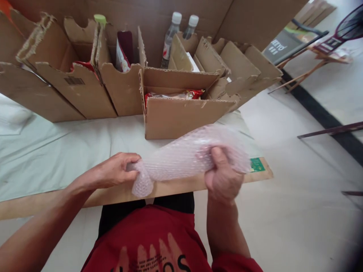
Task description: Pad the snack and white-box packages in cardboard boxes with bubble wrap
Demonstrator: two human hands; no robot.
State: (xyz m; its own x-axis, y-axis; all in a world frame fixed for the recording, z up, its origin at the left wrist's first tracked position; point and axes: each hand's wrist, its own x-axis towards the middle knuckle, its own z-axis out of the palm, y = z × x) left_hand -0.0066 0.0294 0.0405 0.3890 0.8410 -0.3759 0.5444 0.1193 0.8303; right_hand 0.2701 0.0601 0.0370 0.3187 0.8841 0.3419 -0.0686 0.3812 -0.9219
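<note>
A length of clear, pinkish bubble wrap (178, 160) stretches between my two hands above the table's front edge. My left hand (120, 170) pinches its narrow, bunched end, and a small flap hangs down there. At the wider end my right hand (224, 175) is closed round the wrap with the thumb on top; that hand is slightly blurred. Whether anything lies inside the wrap I cannot tell. Just behind it stands a low cardboard box (187, 119) with red packets (195, 93) in it.
Cut cardboard bins (76, 90) line the back of the cloth-covered table (113, 139). Two clear bottles with white caps (170, 37) stand among them. White plastic sheeting (11, 113) lies at far left. On the right are the floor, a wooden stand (300, 75) and a fan (351, 24).
</note>
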